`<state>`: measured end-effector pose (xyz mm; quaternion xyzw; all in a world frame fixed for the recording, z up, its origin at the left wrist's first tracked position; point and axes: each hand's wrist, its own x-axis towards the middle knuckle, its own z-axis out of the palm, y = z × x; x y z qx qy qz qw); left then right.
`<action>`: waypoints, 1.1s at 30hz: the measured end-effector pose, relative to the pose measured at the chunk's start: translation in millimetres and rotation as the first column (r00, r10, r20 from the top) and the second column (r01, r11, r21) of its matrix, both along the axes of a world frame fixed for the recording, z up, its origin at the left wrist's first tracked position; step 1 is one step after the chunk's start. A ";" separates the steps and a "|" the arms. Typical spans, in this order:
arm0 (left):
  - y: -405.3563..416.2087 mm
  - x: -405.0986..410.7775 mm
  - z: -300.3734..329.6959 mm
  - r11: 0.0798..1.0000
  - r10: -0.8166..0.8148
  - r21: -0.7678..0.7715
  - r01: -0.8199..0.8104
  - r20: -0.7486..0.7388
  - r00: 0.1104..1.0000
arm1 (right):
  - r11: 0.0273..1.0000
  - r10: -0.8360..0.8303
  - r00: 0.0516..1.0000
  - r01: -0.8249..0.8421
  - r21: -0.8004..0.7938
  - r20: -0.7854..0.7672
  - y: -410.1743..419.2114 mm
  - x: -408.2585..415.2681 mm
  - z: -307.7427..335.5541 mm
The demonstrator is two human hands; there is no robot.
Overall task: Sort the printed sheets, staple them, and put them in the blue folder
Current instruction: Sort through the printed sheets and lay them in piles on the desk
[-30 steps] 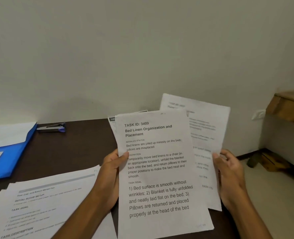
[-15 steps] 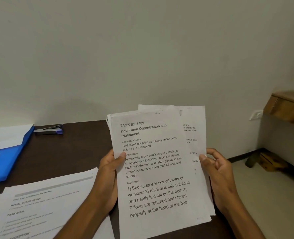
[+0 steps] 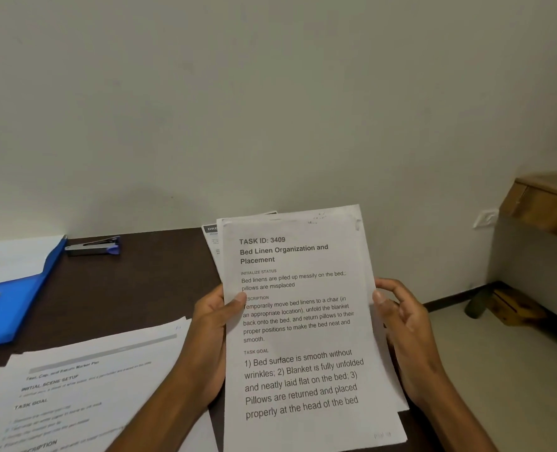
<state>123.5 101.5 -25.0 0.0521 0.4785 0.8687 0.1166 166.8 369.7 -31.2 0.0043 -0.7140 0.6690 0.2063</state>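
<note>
I hold a small stack of printed sheets (image 3: pixel 303 321) upright above the dark table; the top page reads "TASK ID: 3409 Bed Linen Organization and Placement". My left hand (image 3: pixel 210 331) grips the stack's left edge, thumb on the front. My right hand (image 3: pixel 401 327) touches the right edge with curled fingers, the thumb tip at the paper's edge. More printed sheets (image 3: pixel 84 386) lie flat at the lower left. The open blue folder (image 3: pixel 13 301) lies at the far left with white paper in it. A grey and blue stapler (image 3: pixel 93 246) sits by the wall.
The dark brown table (image 3: pixel 133 282) stands against a plain pale wall. Its right edge falls off to a light floor. A wooden piece of furniture (image 3: pixel 544 203) and a wall socket (image 3: pixel 486 218) are at the far right.
The sheet my right hand held out to the right has slid behind the stack in my left hand. The pages now sit nearly squared together, and my right hand has moved in against their right edge.
</note>
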 end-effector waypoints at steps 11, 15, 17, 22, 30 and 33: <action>-0.9 -1.6 2.3 0.999 -0.031 0.039 0.028 0.061 0.998 | 0.996 -0.035 0.999 0.037 0.087 -0.018 -2.3 -2.7 -5.8; -1.3 -1.2 0.6 0.997 -0.038 0.072 0.031 0.100 0.994 | 0.992 -0.036 0.999 0.037 0.118 -0.005 -2.1 -2.4 -7.0; -2.9 -2.2 -0.8 0.995 -0.027 0.094 0.015 0.127 0.991 | 0.987 -0.097 0.995 0.097 0.126 -0.004 1.9 -3.5 -8.0; -6.9 -7.2 -4.3 0.994 0.004 0.103 -0.021 0.165 0.986 | 0.847 -0.510 0.860 0.497 -0.190 -0.024 23.6 -11.8 -8.1; -5.2 -7.7 -5.0 0.996 0.021 0.082 -0.036 0.176 0.984 | 0.518 -0.816 0.577 0.762 -0.388 0.043 55.2 -12.1 -6.1; -5.3 -7.4 -4.8 0.997 0.032 0.066 -0.044 0.181 0.983 | 0.409 -0.861 0.500 0.789 -0.459 0.091 67.6 -7.7 -9.5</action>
